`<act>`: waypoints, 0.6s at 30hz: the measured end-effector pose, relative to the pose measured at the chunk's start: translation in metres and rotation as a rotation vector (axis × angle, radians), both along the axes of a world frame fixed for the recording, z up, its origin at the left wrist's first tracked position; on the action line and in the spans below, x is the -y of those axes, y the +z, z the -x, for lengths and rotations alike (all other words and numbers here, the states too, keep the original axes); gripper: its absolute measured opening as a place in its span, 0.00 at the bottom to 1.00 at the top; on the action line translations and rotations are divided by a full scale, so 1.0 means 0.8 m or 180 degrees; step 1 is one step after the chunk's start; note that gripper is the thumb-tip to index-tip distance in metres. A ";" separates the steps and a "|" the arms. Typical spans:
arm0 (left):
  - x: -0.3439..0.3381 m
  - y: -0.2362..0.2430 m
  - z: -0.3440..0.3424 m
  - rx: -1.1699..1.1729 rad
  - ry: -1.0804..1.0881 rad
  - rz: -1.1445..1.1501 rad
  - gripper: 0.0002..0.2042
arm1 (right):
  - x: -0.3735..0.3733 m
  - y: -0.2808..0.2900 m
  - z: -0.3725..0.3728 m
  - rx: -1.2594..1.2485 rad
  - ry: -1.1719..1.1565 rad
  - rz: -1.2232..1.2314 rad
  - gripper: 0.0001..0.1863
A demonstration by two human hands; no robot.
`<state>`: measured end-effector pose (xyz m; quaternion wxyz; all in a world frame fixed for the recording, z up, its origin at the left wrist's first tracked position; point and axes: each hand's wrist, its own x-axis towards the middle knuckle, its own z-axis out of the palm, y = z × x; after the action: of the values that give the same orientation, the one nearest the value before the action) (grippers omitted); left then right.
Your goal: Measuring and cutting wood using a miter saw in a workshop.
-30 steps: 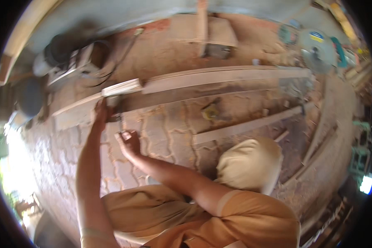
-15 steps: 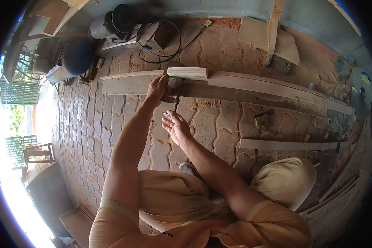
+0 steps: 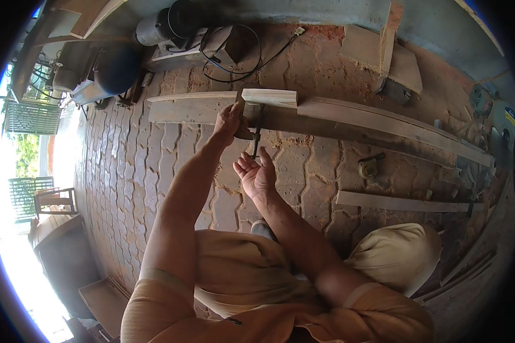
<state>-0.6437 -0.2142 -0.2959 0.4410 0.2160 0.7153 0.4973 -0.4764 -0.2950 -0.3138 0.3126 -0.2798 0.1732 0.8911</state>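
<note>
My left hand (image 3: pixel 228 122) is wrapped round the frame of a C-clamp (image 3: pixel 245 134) set across the wood. A pale wood block (image 3: pixel 269 97) lies at the clamp's far end, on top of a long plank (image 3: pixel 189 111). The clamp's dark screw (image 3: pixel 257 132) points back toward me. Just below the screw's near end is my right hand (image 3: pixel 258 178), palm up with the fingers spread. Its fingertips are close to the screw's end; whether they touch it I cannot tell.
A long thin board (image 3: pixel 383 120) runs right from the block. A small yellowish clamp-like tool (image 3: pixel 368 167) and a narrow wood strip (image 3: pixel 406 202) lie on the paving bricks (image 3: pixel 217 197). Farther back are a grinder-like machine (image 3: pixel 154 28) and a black cable (image 3: pixel 252 71).
My right hand has opened from a pinch near the screw's end, where a thin metal bar showed, to spread fingers. The left hand keeps hold of the clamp; the whole view has shifted slightly.
</note>
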 end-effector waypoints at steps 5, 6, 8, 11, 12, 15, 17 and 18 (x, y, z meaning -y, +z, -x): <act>0.000 0.002 -0.005 0.0059 0.0078 -0.0023 0.20 | -0.002 0.016 -0.010 0.0658 -0.0123 -0.0090 0.31; 0.000 0.003 -0.006 0.0017 0.0112 0.0046 0.20 | -0.001 0.019 -0.011 0.0948 -0.0150 -0.0132 0.31; 0.001 0.004 -0.008 0.0074 0.0081 -0.0045 0.20 | 0.005 0.023 -0.014 0.1021 -0.0241 -0.0357 0.33; 0.001 0.006 -0.008 0.0121 0.0148 0.0020 0.20 | 0.013 0.027 -0.012 0.1637 -0.0293 -0.1076 0.35; 0.002 0.007 -0.007 0.0139 0.0118 -0.0018 0.20 | 0.015 0.028 -0.010 0.1690 -0.0296 -0.1047 0.35; 0.000 0.005 -0.008 0.0203 0.0068 -0.0007 0.19 | 0.016 0.026 -0.010 0.1996 -0.0107 -0.1469 0.29; 0.000 0.003 -0.008 0.0113 0.0171 -0.0021 0.20 | 0.013 0.023 -0.012 0.1979 -0.0051 -0.1578 0.26; -0.001 0.003 -0.007 0.0155 0.0129 -0.0060 0.20 | 0.011 0.022 -0.014 0.1959 0.0095 -0.1625 0.24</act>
<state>-0.6380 -0.2136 -0.2939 0.4460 0.1933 0.7038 0.5180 -0.4653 -0.3035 -0.2964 0.3964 -0.4494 -0.1597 0.7845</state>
